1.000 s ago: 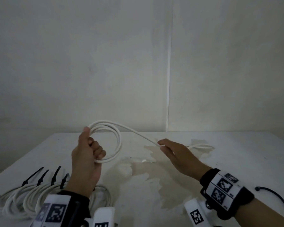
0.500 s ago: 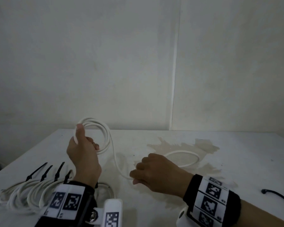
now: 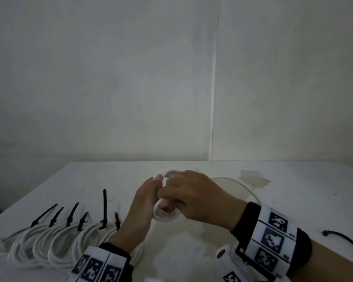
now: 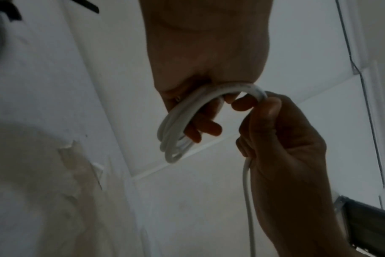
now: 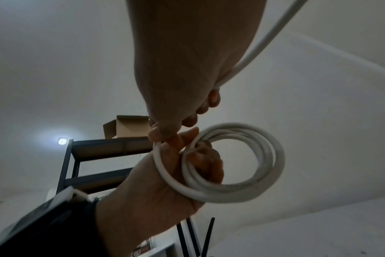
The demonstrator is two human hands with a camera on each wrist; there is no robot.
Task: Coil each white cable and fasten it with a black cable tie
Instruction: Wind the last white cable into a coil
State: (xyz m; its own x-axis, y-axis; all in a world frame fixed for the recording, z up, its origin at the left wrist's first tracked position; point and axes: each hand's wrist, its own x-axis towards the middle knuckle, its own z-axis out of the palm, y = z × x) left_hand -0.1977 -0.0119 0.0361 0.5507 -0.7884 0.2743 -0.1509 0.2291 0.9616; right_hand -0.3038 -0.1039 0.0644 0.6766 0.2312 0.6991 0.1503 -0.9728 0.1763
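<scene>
Tied coils (image 3: 49, 243) lie left on the table (image 3: 293, 200), loose tie (image 3: 342, 239) right.

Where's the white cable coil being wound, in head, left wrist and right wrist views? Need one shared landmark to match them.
Head: white cable coil low centre, mostly hidden between the left hand and right hand.
Left wrist: centre, loops curving down from the left hand's grip.
Right wrist: right of centre, round loops seen face-on.
Shared landmark: the loose cable strand trailing from the right hand.
</scene>
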